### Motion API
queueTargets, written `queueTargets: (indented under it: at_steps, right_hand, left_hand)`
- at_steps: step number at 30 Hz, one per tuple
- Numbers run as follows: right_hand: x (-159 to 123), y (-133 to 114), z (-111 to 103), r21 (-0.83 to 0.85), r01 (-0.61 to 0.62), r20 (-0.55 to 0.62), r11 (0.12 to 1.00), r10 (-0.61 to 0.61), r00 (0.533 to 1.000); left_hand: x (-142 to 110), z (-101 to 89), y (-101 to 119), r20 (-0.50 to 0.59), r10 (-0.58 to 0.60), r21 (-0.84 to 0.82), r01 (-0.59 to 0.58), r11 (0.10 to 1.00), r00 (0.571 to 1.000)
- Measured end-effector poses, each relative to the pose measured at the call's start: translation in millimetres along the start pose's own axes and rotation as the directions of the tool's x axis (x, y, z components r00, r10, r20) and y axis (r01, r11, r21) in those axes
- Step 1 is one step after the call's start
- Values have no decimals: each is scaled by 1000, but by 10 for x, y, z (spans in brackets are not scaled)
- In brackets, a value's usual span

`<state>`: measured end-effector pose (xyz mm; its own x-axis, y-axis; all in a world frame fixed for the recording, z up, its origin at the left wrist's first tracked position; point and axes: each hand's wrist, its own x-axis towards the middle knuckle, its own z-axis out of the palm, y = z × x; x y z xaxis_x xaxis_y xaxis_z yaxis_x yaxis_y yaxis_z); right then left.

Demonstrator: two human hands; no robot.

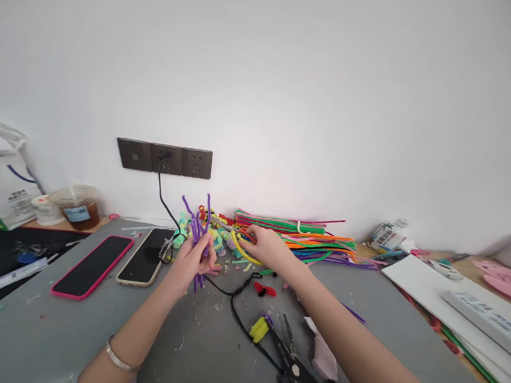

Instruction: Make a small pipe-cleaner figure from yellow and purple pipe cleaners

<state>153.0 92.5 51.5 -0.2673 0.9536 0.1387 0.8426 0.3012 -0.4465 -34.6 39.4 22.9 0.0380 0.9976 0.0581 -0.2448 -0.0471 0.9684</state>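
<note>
My left hand (195, 256) is closed round a bundle of purple pipe cleaners (196, 228), whose ends stick out above and below the fist. To the right, my right hand (265, 246) reaches to the near side of a colourful heap, its fingers curled together. Whatever lies between those fingertips is too small and covered to make out. A bent yellow pipe cleaner (241, 250) curves just under them, with a metal tool (223, 222) by the fingertips. Behind the right hand lie bundles of pipe cleaners (322, 242) in green, orange, blue and purple.
Black pliers (295, 369) with yellow grips lie in front, beside a black cable (239, 317). Two phones, one pink-cased (93, 266) and one pale-cased (146, 258), are at left. A drink cup (79, 208) stands by the wall; white sheets (424, 293) lie right.
</note>
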Motion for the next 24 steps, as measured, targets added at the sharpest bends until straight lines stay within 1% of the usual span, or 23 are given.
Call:
queueTargets:
  at_steps: [3,5,7,9,10,11,12,14,15,16,19,21,22,24]
  right_hand:
    - [140,-12,139,51,31,22,998,-32,999]
    - [175,-29,179,103,44,16,994,-46,999]
    - [166,-76,165,180,65,6,982,-67,998]
    - [129,-148,113,274,96,22,957,-106,994]
    - [105,-188,81,355,108,46,929,-133,990]
    - [79,-226,49,462,110,77,880,-164,984]
    - [54,-260,20,592,93,112,800,-196,974]
    - [5,-306,-27,783,24,176,621,-258,950]
    - [-18,-317,-44,837,-17,202,547,-281,938]
    - [-38,-320,-59,862,-48,224,504,-294,929]
    - [-92,-297,-96,893,-123,272,432,-303,913]
    - [-121,-263,-120,895,-158,300,416,-303,904]
    - [-134,-241,-135,893,-168,311,418,-303,901]
    - [-159,-194,-173,892,-153,294,425,-288,911]
  left_hand:
    - [-34,33,50,31,-42,-53,43,998,999]
    - [-60,57,79,68,-75,-88,81,993,995]
    - [-83,80,92,113,-97,-117,110,987,989]
    - [-100,100,88,154,-108,-129,128,983,982]
    - [-106,107,82,175,-112,-128,135,982,978]
    - [-111,113,75,199,-115,-124,142,982,973]
    - [-116,117,70,228,-121,-120,151,981,966]
    - [-123,117,69,296,-138,-113,178,978,945]
    - [-126,112,74,333,-148,-114,196,974,931]
    - [-131,106,82,372,-163,-115,220,969,914]
    - [-149,77,109,480,-214,-110,301,947,851]
    - [-165,61,117,523,-242,-92,337,937,817]
    - [-171,57,115,531,-254,-76,344,936,808]
    - [-173,58,102,520,-268,-42,338,940,811]
